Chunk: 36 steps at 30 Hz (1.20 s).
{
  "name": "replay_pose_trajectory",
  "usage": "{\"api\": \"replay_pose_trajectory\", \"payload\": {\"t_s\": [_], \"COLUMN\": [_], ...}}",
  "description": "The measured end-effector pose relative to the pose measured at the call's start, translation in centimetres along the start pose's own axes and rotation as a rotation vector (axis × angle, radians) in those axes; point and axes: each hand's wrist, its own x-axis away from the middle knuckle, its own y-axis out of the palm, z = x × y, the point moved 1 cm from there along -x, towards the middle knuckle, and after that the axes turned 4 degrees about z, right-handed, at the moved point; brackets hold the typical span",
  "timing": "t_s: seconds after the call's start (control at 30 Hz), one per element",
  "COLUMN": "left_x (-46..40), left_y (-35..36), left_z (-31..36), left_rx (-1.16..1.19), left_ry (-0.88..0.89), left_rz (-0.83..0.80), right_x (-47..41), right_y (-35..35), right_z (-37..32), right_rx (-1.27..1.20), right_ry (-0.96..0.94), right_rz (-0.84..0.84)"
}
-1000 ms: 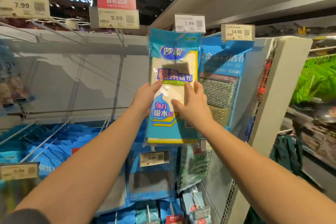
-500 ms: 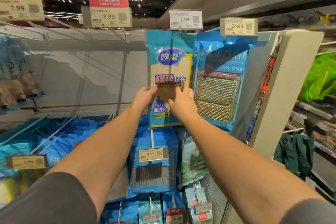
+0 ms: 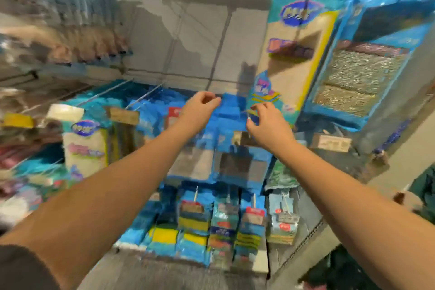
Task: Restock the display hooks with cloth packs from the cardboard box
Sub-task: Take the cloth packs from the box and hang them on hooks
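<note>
The view is blurred. The blue and cream cloth pack point(image 3: 299, 54) hangs on its hook at the upper right. Both my arms reach forward below it. My left hand point(image 3: 200, 107) hovers left of the pack's lower end with loosely curled fingers, holding nothing. My right hand point(image 3: 266, 122) is just under the pack's bottom corner, fingers loosely curled and empty; whether it touches the pack is unclear. The cardboard box is out of view.
A blue pack of scouring pads point(image 3: 360, 77) hangs right of the cloth pack. Another cloth pack point(image 3: 84, 143) hangs at the lower left. Bare metal hooks point(image 3: 146, 94) stick out above rows of blue packs point(image 3: 193, 219). A white shelf upright point(image 3: 400, 160) stands on the right.
Both hands have let go of the cloth pack and dropped below it. The pack stays hanging on the hook. The view has swung downward.
</note>
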Motion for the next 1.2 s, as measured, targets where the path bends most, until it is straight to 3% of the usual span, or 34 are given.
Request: {"api": "replay_pose_trajectory", "payload": {"t_s": [0.23,0.53,0.73,0.93,1.2], "left_x": [13.5,32.6,41.5,43.3,36.0], "left_y": [-19.6,-48.9,-61.6,-73.0,-91.5], "left_z": [-14.2,-31.4,-38.1,-43.7,-52.5], "left_rx": [-0.202,-0.546,-0.645,-0.704,-0.759], "left_ry": [-0.167,-0.565,-0.773,-0.871,-0.931], "left_rz": [0.000,0.066,0.076,0.095,0.109], "right_x": [10.1,26.1,32.7,34.6,29.7], "right_y": [13.3,30.3,37.6,45.1,58.0], "right_z": [-15.2,-42.6,-56.7,-68.7,-86.8], "right_rx": [-0.033,-0.137,-0.108,-0.080,-0.160], "right_ry": [-0.136,-0.297,-0.489,-0.653,-0.693], "right_rz": [-0.395,-0.748,-0.906,-1.018,-1.110]}}
